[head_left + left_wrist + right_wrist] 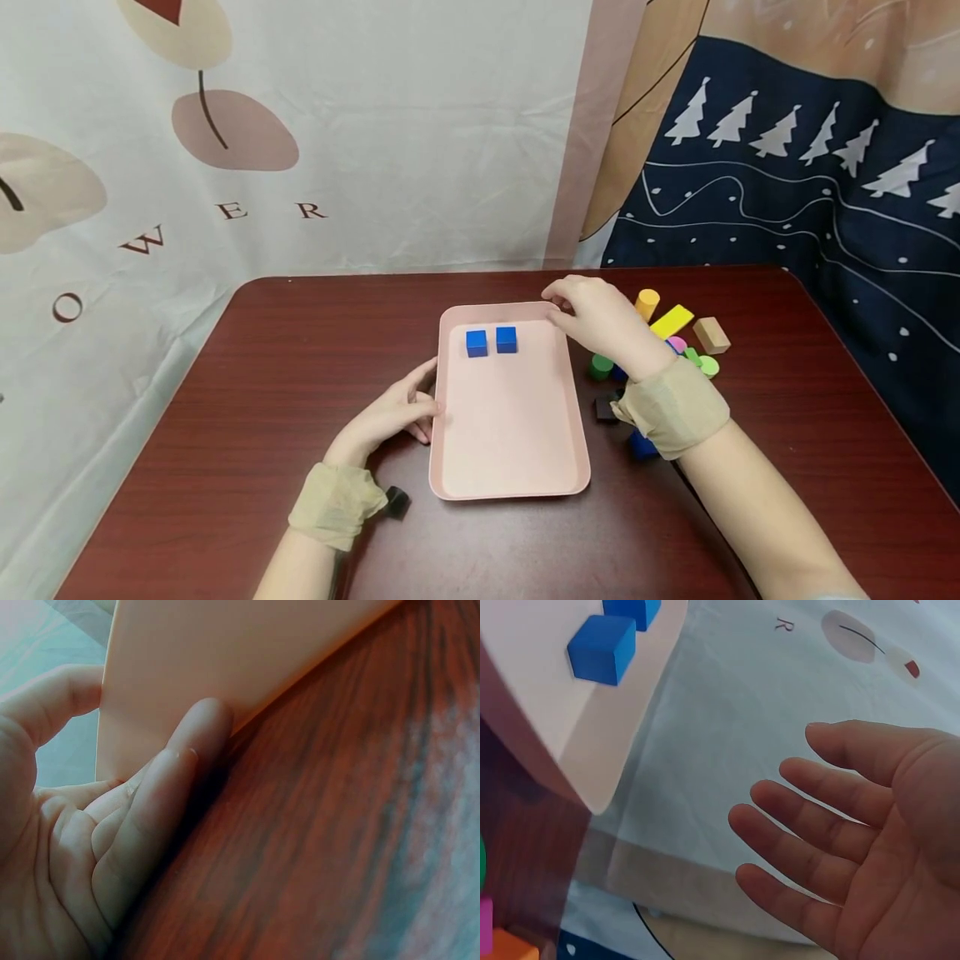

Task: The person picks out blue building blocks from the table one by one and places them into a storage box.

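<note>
Left hand (386, 417), fingers pinching tray (510, 425) rim, should brace it; right hand (600, 317), fingers spread, empty, best avoid nudging 2 blue cubes (506, 340).

Reddish-brown table (300, 350), pale printed cloth (420, 150), navy tree-print cloth (787, 192)

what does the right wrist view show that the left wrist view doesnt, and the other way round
Only the right wrist view: two blue cubes in the tray, the right grip with empty palm showing, orange and pink blocks partly cut off, and a printed R.

Only the left wrist view: the left grip at the tray's side.

Both: the tray and the table.
</note>
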The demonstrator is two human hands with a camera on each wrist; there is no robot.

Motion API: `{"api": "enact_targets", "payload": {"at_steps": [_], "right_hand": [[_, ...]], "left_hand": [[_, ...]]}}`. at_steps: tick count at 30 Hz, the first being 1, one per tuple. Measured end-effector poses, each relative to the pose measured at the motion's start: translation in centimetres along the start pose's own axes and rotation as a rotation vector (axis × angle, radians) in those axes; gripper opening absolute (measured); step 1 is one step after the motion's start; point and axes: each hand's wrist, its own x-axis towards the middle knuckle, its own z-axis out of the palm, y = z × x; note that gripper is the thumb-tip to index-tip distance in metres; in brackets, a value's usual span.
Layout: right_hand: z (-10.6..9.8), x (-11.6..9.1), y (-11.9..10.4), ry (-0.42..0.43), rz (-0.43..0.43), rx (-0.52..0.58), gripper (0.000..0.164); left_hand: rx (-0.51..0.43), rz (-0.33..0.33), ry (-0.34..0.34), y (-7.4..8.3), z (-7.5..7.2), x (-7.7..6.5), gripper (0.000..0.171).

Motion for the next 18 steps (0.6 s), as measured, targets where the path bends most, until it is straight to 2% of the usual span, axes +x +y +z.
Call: {"api": "enact_targets", "payload": {"at_steps": [3,6,10,18], "right_hand": [[-0.8,-0.6,0.5,0.008,0.001,-0.011,0.025],[-1.5,-1.2,1.2,0.008,0.016,-0.015,0.027],[-2.5,-2.0,2.1,0.012,0.031,-0.029,0.028],[-3.5,-3.0,3.5,-0.009,0.078,-0.057,0.029]], "left_hand": [[0.001,-0.008,-0.006,0.9,0.2,-0.3,0.076],[0.002,-0.003,-0.006,0.9,0.2,-0.3,0.076],[0.005,0.008,0.001,0.2,0.0,0.0,0.077],[-0.003,0.0,0.004,0.3,0.1,-0.2,0.077]]}}
